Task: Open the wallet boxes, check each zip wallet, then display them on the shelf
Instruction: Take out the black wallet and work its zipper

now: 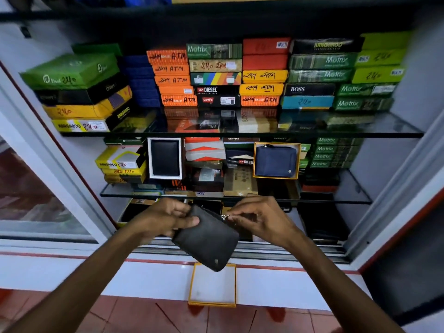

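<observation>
Two bare forearms reach in from the bottom edge, nearest the camera, toward an open display cabinet [384, 212] with glass shelves. The upper glass shelf [240, 134] carries stacked wallet boxes [216, 75] in green, orange, yellow, red, black and blue, many marked with handwritten prices. The middle glass shelf [355, 200] holds more stacks, and two open boxes stand upright in front of them: a white-rimmed box with a black wallet [165, 157] on the left, and an orange-rimmed box with a blue zip wallet [276, 161] on the right.

An empty orange-edged box tray [212, 284] lies on the white ledge [96, 272] below the cabinet's sliding track, directly under the hands.

The black zip wallet [206, 239] is held in the air in front of the lowest shelf, tilted with one corner pointing down at the tray. The left hand [165, 218] grips its upper left edge, fingers closed around it with the thumb on the front face. The right hand [259, 218] has its fingers pinched shut on the small metal zip pull [224, 217] at the wallet's top right corner.
</observation>
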Demonstrator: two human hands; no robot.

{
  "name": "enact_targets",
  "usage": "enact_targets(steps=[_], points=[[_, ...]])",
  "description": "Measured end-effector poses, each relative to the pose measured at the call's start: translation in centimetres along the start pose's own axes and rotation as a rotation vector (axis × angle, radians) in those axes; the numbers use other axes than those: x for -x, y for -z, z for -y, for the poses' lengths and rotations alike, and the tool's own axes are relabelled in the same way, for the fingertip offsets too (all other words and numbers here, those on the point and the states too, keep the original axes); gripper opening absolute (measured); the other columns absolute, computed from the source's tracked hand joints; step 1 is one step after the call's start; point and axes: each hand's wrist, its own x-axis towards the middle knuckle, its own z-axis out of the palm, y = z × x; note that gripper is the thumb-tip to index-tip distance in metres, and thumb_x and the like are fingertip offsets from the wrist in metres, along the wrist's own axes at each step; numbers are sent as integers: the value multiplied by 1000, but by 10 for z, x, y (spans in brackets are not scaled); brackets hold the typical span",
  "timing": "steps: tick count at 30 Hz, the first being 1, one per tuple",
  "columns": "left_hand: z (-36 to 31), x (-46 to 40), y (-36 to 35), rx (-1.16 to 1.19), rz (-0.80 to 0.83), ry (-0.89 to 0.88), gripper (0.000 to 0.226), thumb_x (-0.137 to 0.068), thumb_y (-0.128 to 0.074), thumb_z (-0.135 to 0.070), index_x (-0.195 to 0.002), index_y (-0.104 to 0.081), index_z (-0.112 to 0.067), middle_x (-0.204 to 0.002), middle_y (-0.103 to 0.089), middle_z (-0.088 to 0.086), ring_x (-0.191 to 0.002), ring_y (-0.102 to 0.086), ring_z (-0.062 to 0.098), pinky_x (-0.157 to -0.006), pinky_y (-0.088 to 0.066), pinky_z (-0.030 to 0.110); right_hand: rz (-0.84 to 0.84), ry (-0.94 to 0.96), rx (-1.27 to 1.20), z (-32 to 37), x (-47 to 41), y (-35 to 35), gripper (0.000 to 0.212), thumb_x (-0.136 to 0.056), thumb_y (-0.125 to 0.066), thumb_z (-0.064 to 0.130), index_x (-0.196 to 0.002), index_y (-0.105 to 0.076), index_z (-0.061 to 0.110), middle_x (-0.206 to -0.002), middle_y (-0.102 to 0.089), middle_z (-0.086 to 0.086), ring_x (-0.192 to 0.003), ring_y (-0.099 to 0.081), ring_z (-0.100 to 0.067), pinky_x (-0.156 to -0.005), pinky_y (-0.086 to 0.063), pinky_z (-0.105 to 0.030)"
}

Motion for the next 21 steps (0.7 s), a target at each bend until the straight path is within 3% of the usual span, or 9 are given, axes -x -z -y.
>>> enact_targets(steps=[2, 3, 6, 11, 13, 16, 17, 19, 21], points=[[6, 1, 11, 161, -21, 13, 55, -57, -86, -39, -100, -74, -7, -102, -77, 12, -93, -74, 21, -71, -60, 31, -98, -45, -35, 2, 4, 13, 15, -85, -75, 25, -98, -80, 21, -92, -78, 7, -79, -63, 6, -68, -47, -9], [9, 1, 13, 248, -32, 26, 55, -61, -84, -38, -104, -73, -6, -107, -76, 14, -97, -74, 24, -75, -61, 34, -146, -59, -39, 6, 5, 18, 14, -83, -76, 24, -96, -81, 20, -90, -78, 7, -78, -64, 5, -68, -48, -9], [11, -1, 0, 531, -64, 44, 32, -76, -65, -19, -103, -72, -3, -113, -71, 15, -86, -76, 22, -68, -63, 34, -299, -82, -23, 27, 5, 25, 13, -78, -79, 19, -91, -82, 18, -85, -79, 8, -76, -64, 6, -68, -49, -8], [4, -10, -25, 980, -103, 80, 30, -86, -56, -22, -106, -61, 1, -90, -78, 18, -77, -77, 28, -57, -62, 46, -565, -38, 31, 62, 5, 6, 9, -70, -82, 10, -77, -82, 16, -75, -78, 8, -66, -59, 6, -66, -49, -13], [-3, -11, -37, 1069, -93, 80, 35, -79, -67, -19, -105, -60, 3, -86, -77, 21, -74, -77, 30, -53, -61, 44, -575, -25, 61, 68, 7, -5, 6, -74, -80, 15, -79, -82, 16, -76, -79, 7, -67, -64, -5, -66, -53, -23], [-12, -15, -55, 1201, -48, 44, 83, -28, -96, -7, -103, -62, 6, -81, -77, 22, -68, -76, 28, -48, -60, 37, -530, -36, 121, 71, 8, -19, 5, -78, -77, 20, -80, -81, 20, -78, -77, 9, -70, -65, -10, -63, -55, -28], [-14, -16, -58, 1230, -33, 39, 84, -27, -96, -8, -103, -62, 6, -81, -76, 22, -68, -76, 29, -47, -60, 34, -510, -44, 140, 72, 9, -24, 5, -78, -76, 21, -80, -80, 20, -79, -77, 10, -70, -64, -10, -62, -55, -28], [-20, -18, -62, 1251, -14, 60, 61, -48, -86, -13, -101, -62, 5, -78, -76, 23, -66, -75, 33, -45, -59, 32, -483, -50, 181, 74, 11, -27, 4, -78, -74, 21, -78, -79, 21, -78, -76, 11, -69, -61, -11, -61, -54, -26], [-23, -20, -64, 1297, -19, 62, 70, -37, -90, -7, -100, -62, 8, -78, -75, 26, -64, -74, 39, -42, -58, 33, -458, -61, 212, 73, 13, -30, 5, -80, -73, 23, -79, -78, 23, -78, -76, 12, -68, -59, -11, -61, -52, -25]])
